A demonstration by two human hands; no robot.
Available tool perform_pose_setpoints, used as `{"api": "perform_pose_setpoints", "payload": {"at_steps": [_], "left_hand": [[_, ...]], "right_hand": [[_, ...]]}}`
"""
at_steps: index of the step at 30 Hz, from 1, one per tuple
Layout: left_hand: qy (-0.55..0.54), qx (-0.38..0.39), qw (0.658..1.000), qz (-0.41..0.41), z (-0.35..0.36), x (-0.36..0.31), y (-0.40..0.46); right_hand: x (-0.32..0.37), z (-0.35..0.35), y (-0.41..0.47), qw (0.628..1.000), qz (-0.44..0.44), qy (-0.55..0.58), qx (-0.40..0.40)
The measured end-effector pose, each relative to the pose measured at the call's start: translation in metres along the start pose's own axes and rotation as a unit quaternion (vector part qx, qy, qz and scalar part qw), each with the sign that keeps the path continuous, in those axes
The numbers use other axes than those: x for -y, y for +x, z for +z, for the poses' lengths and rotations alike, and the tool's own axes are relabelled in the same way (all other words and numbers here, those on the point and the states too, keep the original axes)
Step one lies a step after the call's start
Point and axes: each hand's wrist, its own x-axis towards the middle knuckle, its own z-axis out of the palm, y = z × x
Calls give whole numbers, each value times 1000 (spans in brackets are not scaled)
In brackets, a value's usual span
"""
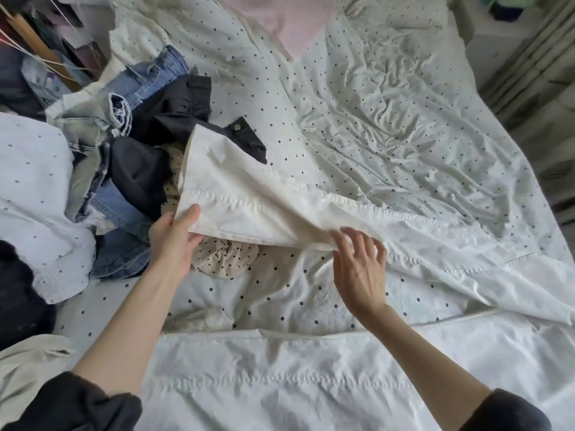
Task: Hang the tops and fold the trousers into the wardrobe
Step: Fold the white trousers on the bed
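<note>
- Your left hand point(174, 241) pinches the hem of the white cotton trousers point(249, 209) beside the dark clothes pile point(149, 144).
- Your right hand point(357, 262), fingers spread wide, touches the trousers' lower edge on the polka-dot bed sheet point(389, 119).

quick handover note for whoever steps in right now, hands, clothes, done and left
Left hand: grips the hem end of the white trousers, lifted off the bed.
Right hand: open, fingers spread on the same leg's lower edge.
The other leg lies flat nearest you. Pile of jeans and dark garments sits to the left.
Done: nothing visibly folded or hung. Left: fold the trousers, sort the pile, put all in the wardrobe, not in view.
</note>
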Motion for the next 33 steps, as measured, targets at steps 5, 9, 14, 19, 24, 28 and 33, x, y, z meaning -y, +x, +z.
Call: {"api": "perform_pose_setpoints", "payload": {"at_steps": [5, 9, 14, 19, 24, 28, 33], "left_hand": [[13, -28, 995, 92, 7, -44, -27], [51, -46, 993, 101, -15, -59, -37], [115, -40, 992, -20, -67, -24, -38], [156, -74, 985, 7, -104, 2, -33], [219, -118, 968, -15, -119, 34, -31], [319, -143, 937, 27, -120, 33, -27], [457, -94, 859, 212, -92, 40, -59]], "right_hand": [[11, -12, -11, 999, -23, -22, 18], [33, -16, -25, 995, -74, -37, 57], [45, -8, -35, 995, -98, 3, 5], [59, -1, -55, 988, -121, 93, 23], [60, 4, -73, 975, -164, 86, 123], [48, 6, -82, 980, -108, 41, 164], [36, -3, -102, 987, -27, 16, 157]]}}
